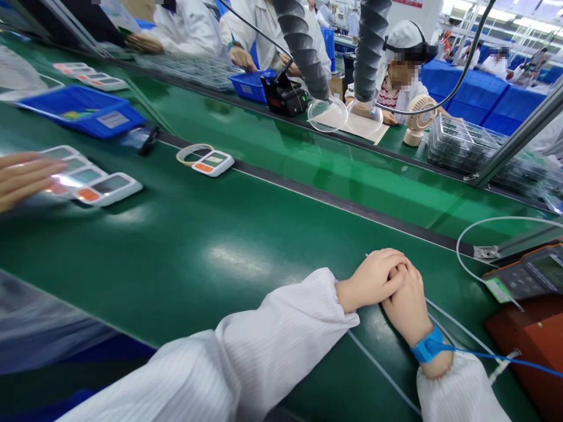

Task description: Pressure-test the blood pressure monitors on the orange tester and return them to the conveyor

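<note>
My left hand (372, 280) lies across the top of my right hand at the right side of the green work surface (176, 252). Under it, my right hand (405, 302) has its fingers mostly covered, and a blue wrist strap (427, 344) with a blue cord goes round that wrist. The fingers of both hands look curled together; no object shows between them. A thin pale cable (382, 369) runs on the surface beneath my wrists. Further off to the left lies a white device (213, 163) with an orange button and a pale yellow loop beside it.
Another person's hand (26, 179) reaches over white devices (109, 189) at the left, near a blue tray (83, 108). An orange-edged meter (532, 272) and a red-brown box (532, 334) stand at the right. Across the line are coworkers, a fan (420, 117) and clear trays (461, 146).
</note>
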`<state>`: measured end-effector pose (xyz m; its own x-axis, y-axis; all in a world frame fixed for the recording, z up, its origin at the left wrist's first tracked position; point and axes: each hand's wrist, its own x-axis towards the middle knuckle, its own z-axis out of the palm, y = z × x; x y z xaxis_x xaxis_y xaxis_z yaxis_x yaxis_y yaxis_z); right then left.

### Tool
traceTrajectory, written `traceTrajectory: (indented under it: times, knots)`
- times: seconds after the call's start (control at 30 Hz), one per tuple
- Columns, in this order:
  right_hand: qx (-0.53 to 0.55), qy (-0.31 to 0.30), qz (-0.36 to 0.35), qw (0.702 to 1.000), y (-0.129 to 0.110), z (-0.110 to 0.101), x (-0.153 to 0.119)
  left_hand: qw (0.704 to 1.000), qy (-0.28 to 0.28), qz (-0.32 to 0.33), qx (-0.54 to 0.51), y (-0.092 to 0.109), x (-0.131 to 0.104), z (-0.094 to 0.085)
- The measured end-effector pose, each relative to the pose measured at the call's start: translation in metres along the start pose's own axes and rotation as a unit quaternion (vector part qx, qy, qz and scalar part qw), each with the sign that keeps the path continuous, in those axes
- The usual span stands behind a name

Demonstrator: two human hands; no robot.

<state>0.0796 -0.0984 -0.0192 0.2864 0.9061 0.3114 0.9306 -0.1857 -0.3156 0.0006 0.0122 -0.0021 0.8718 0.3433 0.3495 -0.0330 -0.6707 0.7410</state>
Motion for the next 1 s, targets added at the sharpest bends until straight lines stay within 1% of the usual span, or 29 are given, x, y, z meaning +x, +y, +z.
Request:
traceTrajectory:
  times: [0.57,0.77,1.0]
  knots:
    - [-0.011,0.011,0.007,1.000,-0.0034,-0.0021,0.0005,1.000,-0.003,0.004,-0.002,0.0012,0.0008,-0.0014]
    - [-0.006,-0.006,0.006,1.000,-0.0018,-0.0021,0.0006,1.000,-0.005,0.003,-0.001,0.0011,0.0003,-0.0013]
    - [-0.013,-0.009,0.000,1.000,-0.0005,-0.0019,0.0005,1.000,-0.002,0.005,-0.001,0.0015,0.0004,-0.0015]
